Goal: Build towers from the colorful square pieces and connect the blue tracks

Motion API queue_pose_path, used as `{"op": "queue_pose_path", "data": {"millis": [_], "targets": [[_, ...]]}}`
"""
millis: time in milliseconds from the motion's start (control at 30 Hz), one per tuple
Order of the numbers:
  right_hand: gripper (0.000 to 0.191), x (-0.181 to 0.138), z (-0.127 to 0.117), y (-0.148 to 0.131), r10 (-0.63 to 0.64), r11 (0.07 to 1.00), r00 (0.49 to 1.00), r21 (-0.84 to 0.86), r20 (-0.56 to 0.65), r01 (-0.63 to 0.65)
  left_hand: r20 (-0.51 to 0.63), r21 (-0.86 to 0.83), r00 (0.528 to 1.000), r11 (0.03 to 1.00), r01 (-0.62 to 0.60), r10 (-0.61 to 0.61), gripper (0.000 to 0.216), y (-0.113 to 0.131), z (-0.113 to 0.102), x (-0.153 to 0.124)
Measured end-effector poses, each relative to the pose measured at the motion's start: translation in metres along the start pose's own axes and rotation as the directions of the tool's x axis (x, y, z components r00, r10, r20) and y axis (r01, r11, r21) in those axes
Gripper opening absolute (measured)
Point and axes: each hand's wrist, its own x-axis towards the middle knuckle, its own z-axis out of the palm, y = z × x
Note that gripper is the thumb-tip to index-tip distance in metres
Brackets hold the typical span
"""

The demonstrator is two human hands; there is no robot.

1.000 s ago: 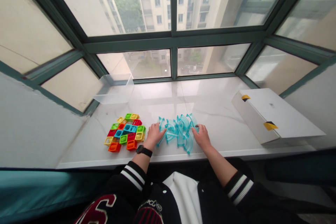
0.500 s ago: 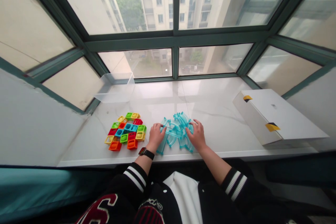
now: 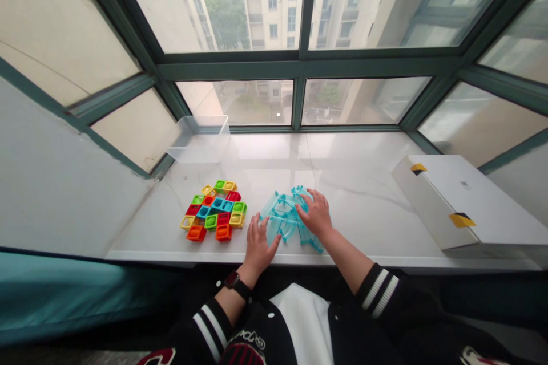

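Note:
A loose pile of clear turquoise plastic track pieces (image 3: pixel 287 218), some curved, lies on the white marble sill between my hands. My left hand (image 3: pixel 259 244) is at the pile's near left edge, fingers spread, thumb beside the lowest pieces. Over the right side of the pile, my right hand (image 3: pixel 315 212) has its fingers apart, the tips touching or just above the pieces. Neither hand shows anything gripped. Left of the pile sits a flat group of coloured plastic blocks (image 3: pixel 223 219) in red, orange, yellow, green and blue, set close together.
An open clear plastic bin (image 3: pixel 201 148) stands at the back left corner by the window. On the right is a white box (image 3: pixel 454 199) with yellow and black tabs. Green window frames (image 3: pixel 295 71) bound the sill (image 3: pixel 359 182) behind and at both sides.
My left hand has pulled back toward the sill's front edge and spread its fingers. My right hand has shifted slightly up over the pile. The whole view has moved a little.

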Motion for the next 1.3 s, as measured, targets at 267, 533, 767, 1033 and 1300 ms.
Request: {"op": "queue_pose_path", "data": {"millis": [267,533,767,1033,1300], "targets": [[0.047,0.012,0.011,0.026,-0.03,0.999,0.977,0.022,0.211,0.026,0.072,0.028,0.997,1.0,0.001,-0.003,0.062,-0.008,0.018,0.017],[0.043,0.01,0.016,0.03,-0.032,0.999,0.981,0.042,0.191,0.024,0.052,0.003,0.999,1.0,0.002,-0.002,0.046,-0.02,0.008,0.04],[0.04,0.005,-0.01,0.036,-0.077,0.991,0.991,0.115,0.112,0.064,0.026,-0.08,1.0,0.997,-0.007,0.009,0.038,-0.026,-0.004,0.048],[0.055,-0.04,-0.022,0.07,-0.069,0.997,0.997,0.047,0.023,0.067,0.047,-0.088,0.999,0.996,-0.014,0.018,0.042,-0.021,0.001,0.032],[0.046,-0.027,0.002,0.048,-0.09,0.994,0.986,0.081,0.14,0.079,0.106,-0.063,0.993,0.997,-0.052,0.058,0.046,-0.021,0.001,0.04]]}}
